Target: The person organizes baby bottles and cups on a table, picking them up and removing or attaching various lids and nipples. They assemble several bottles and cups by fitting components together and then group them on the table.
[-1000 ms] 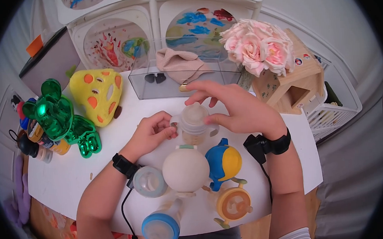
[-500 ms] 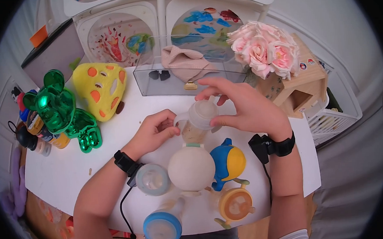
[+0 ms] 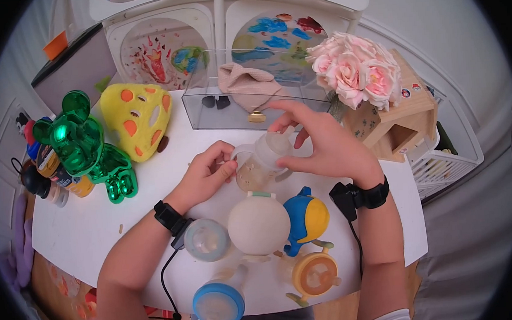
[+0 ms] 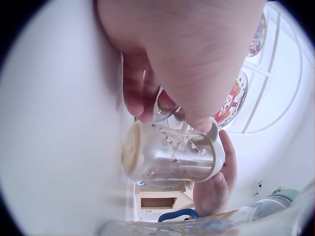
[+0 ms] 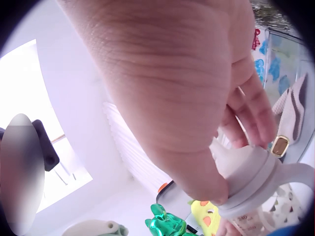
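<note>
A clear baby bottle (image 3: 251, 175) with a white lid (image 3: 271, 147) and side handles leans on the white table, its lid towards the right. My left hand (image 3: 210, 170) pinches one handle between thumb and fingers. In the left wrist view the bottle's base (image 4: 132, 150) is close to the tabletop. Across the lid, my right hand (image 3: 325, 147) grips with the thumb at the near side of the collar (image 5: 251, 189) and fingers at the far side. Just in front of the bottle is a round cream-white object (image 3: 259, 224).
Nearer me stand a bottle with a pale ring (image 3: 206, 239), a blue-rimmed bottle (image 3: 218, 308), an orange-lidded sippy cup (image 3: 314, 274) and a blue-and-yellow toy-like item (image 3: 307, 218). A clear box (image 3: 218, 118) is behind; a green bear figure (image 3: 79, 138) and yellow plush (image 3: 133, 123) stand left.
The bottle has gone from nearly upright to tilted, its lid swinging right. Both hands have kept their hold, the right moving along with the lid. The head view has shifted a little.
</note>
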`<state>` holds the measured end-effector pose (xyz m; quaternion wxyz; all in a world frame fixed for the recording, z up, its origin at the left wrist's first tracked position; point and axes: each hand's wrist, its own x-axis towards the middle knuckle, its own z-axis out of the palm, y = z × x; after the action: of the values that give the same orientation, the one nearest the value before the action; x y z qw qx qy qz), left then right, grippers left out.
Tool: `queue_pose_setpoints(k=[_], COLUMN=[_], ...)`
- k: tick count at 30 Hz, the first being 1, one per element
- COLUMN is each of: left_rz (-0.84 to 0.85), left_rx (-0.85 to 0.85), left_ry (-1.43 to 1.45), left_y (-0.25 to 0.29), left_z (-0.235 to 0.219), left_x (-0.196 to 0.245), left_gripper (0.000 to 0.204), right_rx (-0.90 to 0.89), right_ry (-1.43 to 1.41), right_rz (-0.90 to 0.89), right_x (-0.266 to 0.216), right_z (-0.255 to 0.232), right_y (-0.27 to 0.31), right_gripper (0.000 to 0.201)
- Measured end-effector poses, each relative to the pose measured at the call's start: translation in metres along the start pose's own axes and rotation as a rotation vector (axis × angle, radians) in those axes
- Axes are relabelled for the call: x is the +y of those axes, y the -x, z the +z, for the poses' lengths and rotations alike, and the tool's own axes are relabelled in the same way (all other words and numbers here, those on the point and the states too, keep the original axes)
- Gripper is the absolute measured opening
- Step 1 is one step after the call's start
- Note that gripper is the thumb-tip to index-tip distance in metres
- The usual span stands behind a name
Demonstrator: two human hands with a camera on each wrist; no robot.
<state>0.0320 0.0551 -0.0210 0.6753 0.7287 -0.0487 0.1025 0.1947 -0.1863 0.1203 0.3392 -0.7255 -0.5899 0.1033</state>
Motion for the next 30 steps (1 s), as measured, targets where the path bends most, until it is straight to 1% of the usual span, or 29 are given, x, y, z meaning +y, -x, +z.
queue_pose_setpoints(k=[1, 3, 4, 6, 7, 9, 10, 12, 13, 15, 16, 18, 19, 21, 24, 28, 30], left_rz=[0.003, 0.075, 0.078, 0.152, 0.155, 0.126, 0.128, 0.043, 0.044, 0.001, -0.002, -0.019, -0.023, -0.103, -0.077, -0.073, -0.072], left_rx=[0.003, 0.065, 0.071, 0.155, 0.157, 0.033, 0.033, -0.094, -0.094, -0.053, -0.053, -0.022, -0.018, -0.059, -0.031, -0.045, -0.042], left_ry=[-0.001, -0.046, -0.045, -0.056, -0.052, 0.150, 0.152, 0.235, 0.236, 0.035, 0.038, 0.046, 0.048, 0.089, 0.111, 0.116, 0.068], left_y=[0.000, 0.000, -0.001, -0.003, -0.003, -0.003, -0.002, 0.001, 0.001, 0.002, 0.002, 0.002, 0.002, 0.003, 0.003, 0.004, 0.004], left_z=[-0.002, -0.002, 0.000, 0.004, 0.004, 0.004, 0.003, -0.001, 0.000, 0.003, 0.004, 0.003, 0.002, 0.000, 0.004, 0.001, 0.002], left_x=[-0.002, -0.004, -0.003, -0.002, -0.003, -0.003, -0.001, 0.005, 0.007, 0.007, 0.008, 0.009, 0.010, 0.013, 0.018, 0.014, 0.013], left_gripper=[0.021, 0.045, 0.045, 0.064, 0.064, 0.075, 0.075, 0.070, 0.070, 0.070, 0.070, 0.059, 0.059, 0.051, 0.052, 0.054, 0.059], right_rx=[-0.001, 0.056, 0.051, 0.055, 0.052, 0.029, 0.028, 0.047, 0.046, 0.092, 0.089, 0.080, 0.076, 0.095, 0.117, 0.101, 0.110], right_ry=[0.002, -0.091, -0.089, -0.216, -0.212, -0.350, -0.348, -0.390, -0.389, -0.406, -0.407, -0.364, -0.367, -0.398, -0.468, -0.512, -0.478], right_rz=[-0.003, -0.075, -0.079, -0.044, -0.043, -0.010, -0.010, 0.014, 0.015, 0.015, 0.018, 0.011, 0.013, 0.092, 0.137, 0.138, 0.061], right_x=[0.005, 0.015, 0.017, 0.020, 0.021, 0.022, 0.022, 0.022, 0.024, 0.029, 0.030, 0.033, 0.034, 0.037, 0.042, 0.041, 0.039], right_z=[0.001, 0.004, 0.004, 0.004, 0.004, 0.003, 0.003, 0.003, 0.004, 0.007, 0.007, 0.009, 0.010, 0.012, 0.017, 0.018, 0.018], right_y=[-0.002, -0.005, -0.006, -0.007, -0.006, -0.006, -0.005, -0.006, -0.007, -0.008, -0.008, -0.010, -0.011, -0.012, -0.014, -0.013, -0.013], right_gripper=[0.087, 0.085, 0.085, 0.086, 0.086, 0.092, 0.092, 0.093, 0.093, 0.089, 0.089, 0.085, 0.085, 0.080, 0.077, 0.077, 0.076])
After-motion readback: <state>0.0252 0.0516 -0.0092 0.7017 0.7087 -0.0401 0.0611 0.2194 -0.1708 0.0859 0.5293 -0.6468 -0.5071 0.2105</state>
